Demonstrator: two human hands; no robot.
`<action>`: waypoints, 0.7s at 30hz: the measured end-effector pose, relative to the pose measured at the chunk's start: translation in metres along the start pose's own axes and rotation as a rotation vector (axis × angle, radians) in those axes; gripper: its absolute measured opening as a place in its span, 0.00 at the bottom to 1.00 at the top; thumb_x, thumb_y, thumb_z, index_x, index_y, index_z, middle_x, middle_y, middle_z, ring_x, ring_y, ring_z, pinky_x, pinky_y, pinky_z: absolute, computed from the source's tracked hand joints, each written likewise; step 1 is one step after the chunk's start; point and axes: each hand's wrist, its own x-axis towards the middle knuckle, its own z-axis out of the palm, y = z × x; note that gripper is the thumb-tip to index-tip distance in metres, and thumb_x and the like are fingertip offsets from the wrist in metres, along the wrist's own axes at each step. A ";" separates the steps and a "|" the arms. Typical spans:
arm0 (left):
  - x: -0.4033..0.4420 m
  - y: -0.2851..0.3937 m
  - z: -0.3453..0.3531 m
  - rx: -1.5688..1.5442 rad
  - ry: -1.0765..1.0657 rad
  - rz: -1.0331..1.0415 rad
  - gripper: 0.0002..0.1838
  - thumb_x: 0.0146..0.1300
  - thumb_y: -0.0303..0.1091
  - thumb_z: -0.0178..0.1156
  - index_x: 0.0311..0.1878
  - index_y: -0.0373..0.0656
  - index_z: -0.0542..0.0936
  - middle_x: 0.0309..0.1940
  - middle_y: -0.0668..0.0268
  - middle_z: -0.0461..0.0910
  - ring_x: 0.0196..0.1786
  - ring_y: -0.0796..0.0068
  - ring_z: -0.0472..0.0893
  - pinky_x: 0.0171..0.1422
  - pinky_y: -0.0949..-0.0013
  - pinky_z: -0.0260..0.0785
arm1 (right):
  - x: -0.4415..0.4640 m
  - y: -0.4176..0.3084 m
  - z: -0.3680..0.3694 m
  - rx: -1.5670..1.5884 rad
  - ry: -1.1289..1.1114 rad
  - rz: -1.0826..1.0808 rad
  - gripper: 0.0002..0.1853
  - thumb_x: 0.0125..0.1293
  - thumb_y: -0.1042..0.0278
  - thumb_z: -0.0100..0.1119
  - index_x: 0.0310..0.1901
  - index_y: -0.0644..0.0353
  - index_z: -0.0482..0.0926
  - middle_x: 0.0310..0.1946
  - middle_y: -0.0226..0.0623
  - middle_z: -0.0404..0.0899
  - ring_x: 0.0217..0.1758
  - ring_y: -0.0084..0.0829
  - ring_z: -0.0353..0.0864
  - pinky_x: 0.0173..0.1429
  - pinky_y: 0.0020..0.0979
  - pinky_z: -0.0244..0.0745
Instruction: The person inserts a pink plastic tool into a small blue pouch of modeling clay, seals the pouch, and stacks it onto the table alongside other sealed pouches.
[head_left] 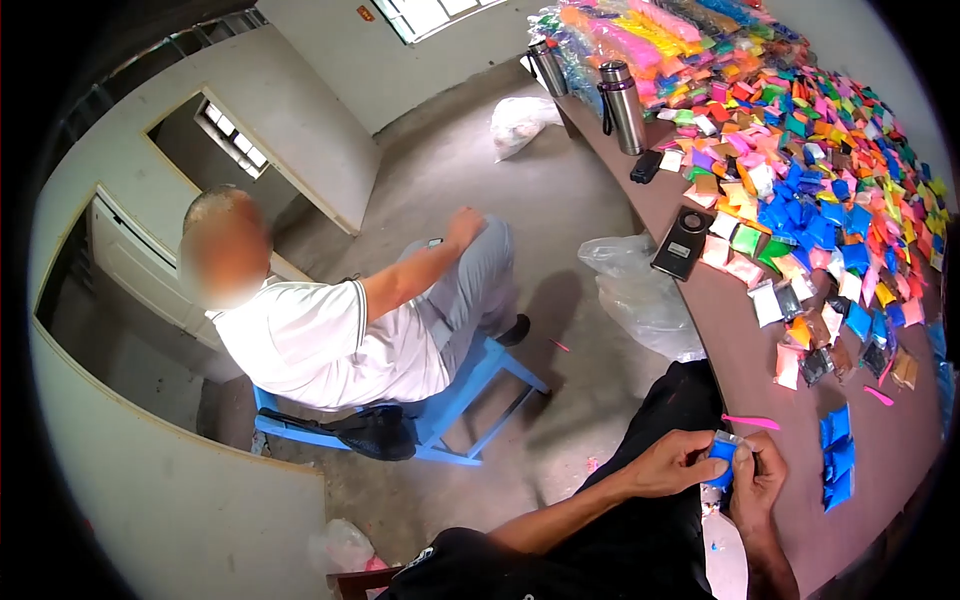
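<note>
Above my lap, at the table's edge, my left hand [683, 464] pinches one side of a small blue packet [722, 466] with a clear top end. My right hand [758, 480] grips the packet's other side, thumb against its upper part. To the right on the brown table [790, 540] lies a short stack of blue packets [838, 458]. A pink plastic stick [750, 422] rests just beyond my hands, and a second pink stick [879, 396] lies farther right. A pale strip [724, 555] dotted with blue bits hangs below my hands.
A heap of colourful packets [800, 200] covers the table's far part. Along its edge stand steel flasks [625, 110], a black device [684, 243] and a small black item [646, 167]. A plastic bag [640, 295] sits beside the table. Another person [330, 330] sits on a blue chair [465, 395].
</note>
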 end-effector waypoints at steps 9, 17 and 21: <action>-0.001 -0.020 0.003 0.155 0.038 0.061 0.14 0.73 0.36 0.62 0.32 0.39 0.71 0.24 0.75 0.64 0.28 0.87 0.62 0.30 0.73 0.56 | -0.033 0.000 0.007 -0.012 0.165 0.114 0.04 0.75 0.72 0.58 0.40 0.62 0.75 0.33 0.29 0.73 0.34 0.18 0.70 0.38 0.22 0.64; -0.005 -0.004 0.017 0.218 0.018 0.127 0.13 0.73 0.36 0.61 0.34 0.38 0.73 0.22 0.69 0.67 0.27 0.83 0.65 0.29 0.70 0.58 | -0.051 0.004 0.013 0.043 0.325 0.087 0.05 0.78 0.67 0.57 0.42 0.57 0.76 0.29 0.22 0.72 0.26 0.10 0.63 0.29 0.18 0.56; -0.004 -0.012 0.016 0.235 0.011 0.167 0.12 0.73 0.35 0.59 0.38 0.37 0.73 0.23 0.62 0.71 0.26 0.73 0.69 0.31 0.65 0.63 | -0.056 0.014 0.011 0.065 0.353 0.093 0.06 0.79 0.66 0.56 0.43 0.57 0.76 0.28 0.22 0.72 0.26 0.10 0.62 0.29 0.18 0.54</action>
